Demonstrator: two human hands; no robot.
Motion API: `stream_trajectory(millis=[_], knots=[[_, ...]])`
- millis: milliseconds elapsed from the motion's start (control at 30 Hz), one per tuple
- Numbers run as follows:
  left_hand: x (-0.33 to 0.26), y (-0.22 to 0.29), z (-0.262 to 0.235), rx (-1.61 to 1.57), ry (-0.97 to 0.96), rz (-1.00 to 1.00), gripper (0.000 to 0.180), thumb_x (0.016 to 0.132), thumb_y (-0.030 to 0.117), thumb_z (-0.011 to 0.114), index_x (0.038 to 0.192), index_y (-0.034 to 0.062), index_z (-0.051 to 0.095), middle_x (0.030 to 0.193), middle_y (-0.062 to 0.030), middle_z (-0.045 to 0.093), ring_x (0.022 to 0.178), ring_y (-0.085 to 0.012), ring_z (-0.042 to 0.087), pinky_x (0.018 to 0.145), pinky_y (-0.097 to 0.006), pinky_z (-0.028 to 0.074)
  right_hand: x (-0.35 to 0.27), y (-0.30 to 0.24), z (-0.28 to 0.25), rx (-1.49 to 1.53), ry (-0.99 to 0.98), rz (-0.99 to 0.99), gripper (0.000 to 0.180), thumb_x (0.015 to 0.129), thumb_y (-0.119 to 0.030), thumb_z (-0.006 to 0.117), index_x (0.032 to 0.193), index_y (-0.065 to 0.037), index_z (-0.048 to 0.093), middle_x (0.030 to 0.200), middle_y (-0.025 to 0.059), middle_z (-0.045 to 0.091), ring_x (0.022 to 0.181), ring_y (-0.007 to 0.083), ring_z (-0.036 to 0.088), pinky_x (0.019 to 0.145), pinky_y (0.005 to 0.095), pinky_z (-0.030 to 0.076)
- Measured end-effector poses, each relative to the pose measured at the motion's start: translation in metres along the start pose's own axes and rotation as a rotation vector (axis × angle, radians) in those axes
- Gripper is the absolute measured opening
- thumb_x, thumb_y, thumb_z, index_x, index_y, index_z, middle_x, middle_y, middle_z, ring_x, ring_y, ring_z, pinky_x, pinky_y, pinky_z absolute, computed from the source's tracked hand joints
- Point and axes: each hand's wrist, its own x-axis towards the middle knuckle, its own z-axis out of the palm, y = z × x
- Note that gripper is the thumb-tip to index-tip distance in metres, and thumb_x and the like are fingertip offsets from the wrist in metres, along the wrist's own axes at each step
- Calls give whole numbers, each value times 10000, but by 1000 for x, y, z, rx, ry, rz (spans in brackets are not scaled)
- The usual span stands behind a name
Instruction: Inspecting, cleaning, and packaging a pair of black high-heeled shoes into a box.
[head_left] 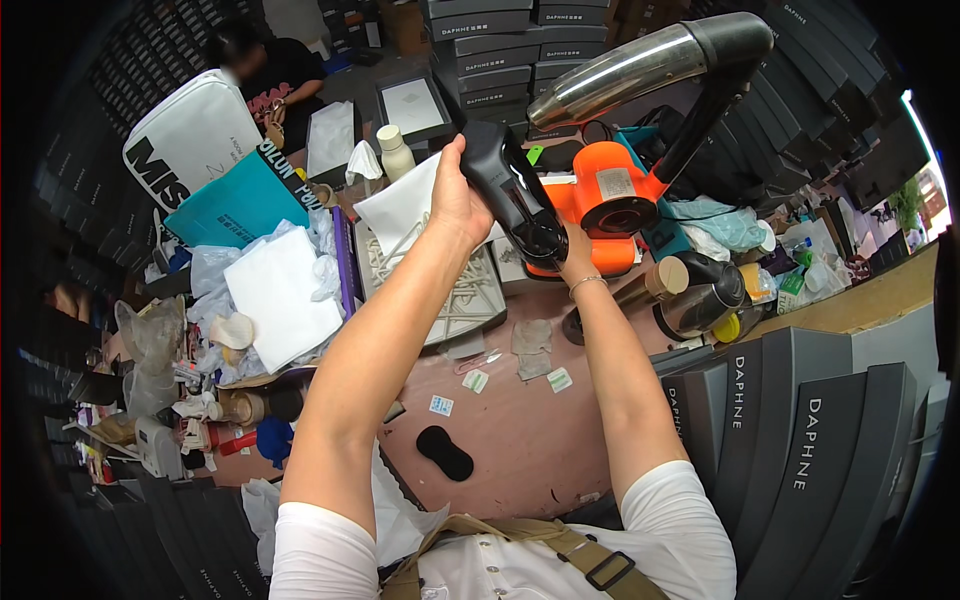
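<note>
Where light falls, the black shoe (510, 188) gleams.

This looks to be a workshop set among shoe stock: dark grey lidded cardboard boxes (490, 65) rise in stacks beyond a worn pink tabletop (540, 445), with upright charcoal cardboard boxes (800, 435) packed in a row at the right. An orange-and-black blower with a curved metal tube (598, 165) stands there beside a held-up glossy black shoe (512, 185), with a flat black sole-shaped pad (445, 453) lying on the pink surface. Dark further stacks (85, 130) line the dim, bent left rim.
</note>
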Motion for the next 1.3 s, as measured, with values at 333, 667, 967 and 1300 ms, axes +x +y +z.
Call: stream_trajectory(millis=[333, 667, 967, 1300], knots=[[1, -1, -2, 11, 3, -10, 378, 952, 425, 444, 1101, 104, 579, 1079, -55, 643, 997, -224, 600, 945, -416, 453, 1, 2, 3, -44, 14, -7, 594, 606, -40, 773, 1123, -10, 481, 844, 214, 669, 829, 391, 667, 723, 459, 537], [2, 0, -2, 5, -6, -11, 378, 952, 418, 442, 1099, 96, 578, 1059, -62, 646, 977, -224, 605, 926, -417, 464, 0, -2, -1, -24, -7, 3, 600, 617, -62, 766, 1136, -11, 469, 837, 219, 667, 835, 402, 663, 729, 461, 534], [7, 1, -12, -29, 12, -2, 339, 937, 395, 494, 1063, 94, 582, 1057, -61, 633, 987, -216, 587, 927, -399, 448, -2, -9, -8, -21, -9, 13, 437, 732, -66, 657, 1133, -7, 494, 831, 224, 665, 828, 401, 662, 735, 470, 525], [4, 4, -13, -23, 16, 11, 337, 938, 396, 493, 1062, 96, 584, 1037, -52, 634, 968, -205, 591, 900, -391, 462, -6, -19, -17, -46, -10, 16, 326, 822, -124, 602, 1116, -6, 522, 813, 218, 667, 814, 390, 664, 723, 473, 521]])
